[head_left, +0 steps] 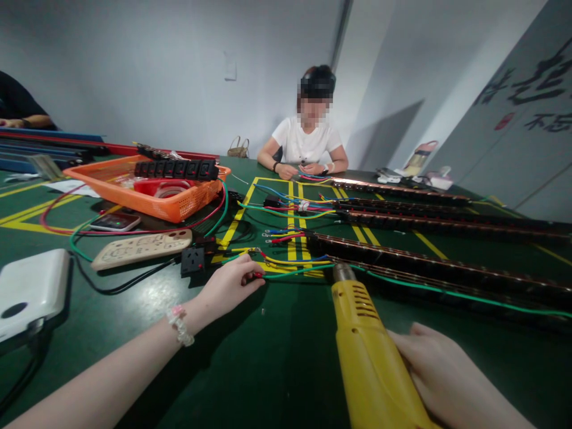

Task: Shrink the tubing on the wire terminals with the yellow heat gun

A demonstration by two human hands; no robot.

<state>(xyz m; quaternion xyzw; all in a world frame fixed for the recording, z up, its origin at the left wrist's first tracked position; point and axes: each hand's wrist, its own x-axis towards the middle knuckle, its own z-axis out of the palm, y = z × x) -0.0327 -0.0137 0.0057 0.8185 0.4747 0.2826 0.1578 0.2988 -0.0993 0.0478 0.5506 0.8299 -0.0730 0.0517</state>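
My left hand (230, 286) rests on the green table (277, 357) and pinches the end of a red wire (258, 275), close to green and yellow wires (295, 266) that lead into a long black strip (424, 265). My right hand (447, 372) grips the body of a yellow heat gun (370, 351). Its metal nozzle (343, 272) points at the wire ends beside the strip's near end.
Several long black strips (447, 223) lie across the table on the right. An orange basket (147, 190) with a black socket bar, a beige power strip (143, 247), a white box (31, 289) and loose cables sit on the left. A person in white (308, 146) works opposite.
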